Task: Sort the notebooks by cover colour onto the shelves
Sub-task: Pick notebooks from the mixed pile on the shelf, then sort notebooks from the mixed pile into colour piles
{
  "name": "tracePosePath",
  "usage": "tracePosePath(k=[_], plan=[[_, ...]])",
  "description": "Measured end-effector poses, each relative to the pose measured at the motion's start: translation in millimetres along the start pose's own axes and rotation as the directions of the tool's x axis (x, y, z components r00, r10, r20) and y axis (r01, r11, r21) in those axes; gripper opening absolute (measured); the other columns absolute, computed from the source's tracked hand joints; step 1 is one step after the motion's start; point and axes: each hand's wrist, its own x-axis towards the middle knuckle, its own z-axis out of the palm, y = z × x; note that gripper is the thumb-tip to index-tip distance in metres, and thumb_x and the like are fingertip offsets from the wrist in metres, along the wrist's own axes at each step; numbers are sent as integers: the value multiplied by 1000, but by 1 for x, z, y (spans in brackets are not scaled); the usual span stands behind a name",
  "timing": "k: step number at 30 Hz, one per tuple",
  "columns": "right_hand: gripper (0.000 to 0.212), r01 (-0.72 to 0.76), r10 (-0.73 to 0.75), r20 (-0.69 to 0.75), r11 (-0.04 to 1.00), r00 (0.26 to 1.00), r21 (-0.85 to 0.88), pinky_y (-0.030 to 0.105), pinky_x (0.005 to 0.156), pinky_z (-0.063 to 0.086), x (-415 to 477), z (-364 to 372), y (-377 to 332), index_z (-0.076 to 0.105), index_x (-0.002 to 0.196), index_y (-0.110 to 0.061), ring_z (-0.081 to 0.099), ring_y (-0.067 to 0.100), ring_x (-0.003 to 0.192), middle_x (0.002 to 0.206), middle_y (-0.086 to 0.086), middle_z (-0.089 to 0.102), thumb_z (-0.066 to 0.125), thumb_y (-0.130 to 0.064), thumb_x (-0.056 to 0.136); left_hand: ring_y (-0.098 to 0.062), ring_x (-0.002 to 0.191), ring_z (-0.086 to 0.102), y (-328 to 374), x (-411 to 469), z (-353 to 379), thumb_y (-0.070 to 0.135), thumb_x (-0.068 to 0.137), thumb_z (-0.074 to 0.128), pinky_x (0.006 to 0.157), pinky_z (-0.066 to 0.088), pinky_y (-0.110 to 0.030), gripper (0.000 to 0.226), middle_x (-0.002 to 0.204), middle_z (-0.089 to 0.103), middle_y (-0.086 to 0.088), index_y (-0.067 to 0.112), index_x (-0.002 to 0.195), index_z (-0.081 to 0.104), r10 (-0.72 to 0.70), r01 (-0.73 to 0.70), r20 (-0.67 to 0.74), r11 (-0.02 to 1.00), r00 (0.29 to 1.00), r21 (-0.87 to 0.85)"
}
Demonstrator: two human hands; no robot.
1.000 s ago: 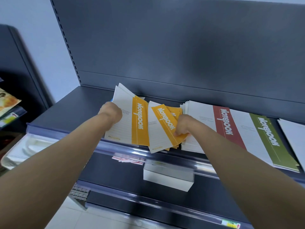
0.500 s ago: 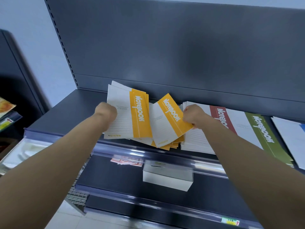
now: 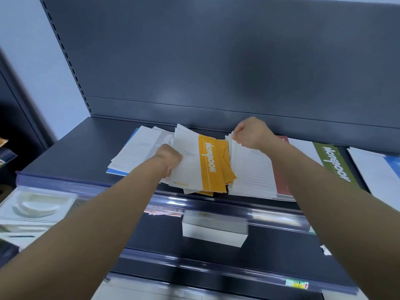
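Left end: bare shelf [image 3: 71, 148], open from rail [image 3: 65, 182] back to panel [image 3: 216, 72].
Middle: blocked by grey stack [image 3: 138, 152], yellow stack [image 3: 213, 167] and red stack [image 3: 253, 169], packed side by side.
Right end: covered by green notebook [image 3: 335, 165] and blue notebook [image 3: 372, 169].
Overhead: open above all stacks, up along panel.
Below: lower shelf [image 3: 281, 245] with box [image 3: 214, 234] under middle; bare just right of it.

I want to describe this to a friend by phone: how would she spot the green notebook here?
Look at the top dark grey shelf, then follow its row of notebooks rightwards. The green notebook lies flat just right of the red-banded stack; it alone carries an olive-green band with white lettering.
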Motion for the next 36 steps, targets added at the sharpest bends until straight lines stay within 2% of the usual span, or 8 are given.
tracePosePath(k=[4, 9, 14, 17, 20, 26, 30, 36], plan=[[31, 89, -89, 10, 991, 996, -99, 39, 90, 53, -4, -9, -2, 68, 106, 1, 63, 28, 99, 108, 16, 67, 45, -18, 99, -32, 95, 60, 7, -2, 9, 13, 94, 55, 60, 46, -33, 12, 91, 57, -10, 3, 101, 54, 116, -100, -52, 966, 992, 237], [22, 183, -181, 28, 963, 983, -200, 35, 70, 51, -3, -19, -21, 66, 89, -4, 63, 27, 82, 84, 12, 63, 54, -22, 93, -32, 114, 51, 17, -4, 2, 9, 93, 49, 89, 42, -35, 30, 126, 53, -13, 5, 123, 53, 371, -232, -129, 779, 920, 582], [17, 334, -381, -43, 856, 924, -393, 36, 78, 42, -11, -44, -71, 56, 96, -9, 56, 30, 91, 98, 12, 61, 55, -26, 93, -34, 105, 46, 48, -32, -38, 6, 90, 48, 89, 35, -39, 15, 116, 48, -15, 5, 105, 52, 629, -330, -147, 576, 764, 748], [27, 413, -499, -88, 792, 862, -448, 36, 80, 35, -15, -56, -110, 55, 115, -9, 52, 32, 104, 111, 12, 61, 54, -28, 95, -32, 100, 45, 59, -57, -76, 7, 90, 47, 84, 33, -38, 22, 112, 48, -13, 8, 111, 52, 744, -252, -174, 422, 645, 871], [17, 471, -595, -136, 737, 792, -484, 34, 76, 28, -22, -63, -147, 50, 99, -12, 46, 29, 95, 96, 8, 56, 53, -28, 95, -32, 103, 46, 61, -77, -118, 8, 89, 48, 88, 34, -38, 30, 112, 48, -12, 9, 118, 51, 801, -131, -233, 359, 552, 924], [35, 577, -752, -191, 620, 631, -532, 35, 77, 25, -49, -64, -231, 49, 125, -12, 47, 30, 110, 109, 8, 57, 51, -32, 96, -36, 100, 50, 42, -117, -206, 6, 82, 59, 88, 34, -43, 31, 108, 55, -14, 6, 113, 57, 865, 36, -314, 327, 392, 944], [32, 674, -826, -219, 553, 519, -490, 33, 76, 26, -76, -53, -292, 51, 123, -13, 47, 28, 106, 94, 3, 47, 50, -31, 97, -39, 81, 57, 14, -153, -268, 7, 70, 72, 77, 42, -45, 26, 87, 60, -19, 0, 94, 63, 884, 102, -348, 333, 313, 937], [37, 798, -875, -321, 469, 362, -379, 37, 93, 33, -122, -26, -389, 50, 127, -12, 44, 29, 117, 121, 8, 54, 48, -34, 98, -41, 88, 58, -34, -202, -356, 16, 77, 62, 82, 42, -47, 27, 96, 60, -20, 1, 100, 63, 876, 274, -437, 378, 203, 884]])
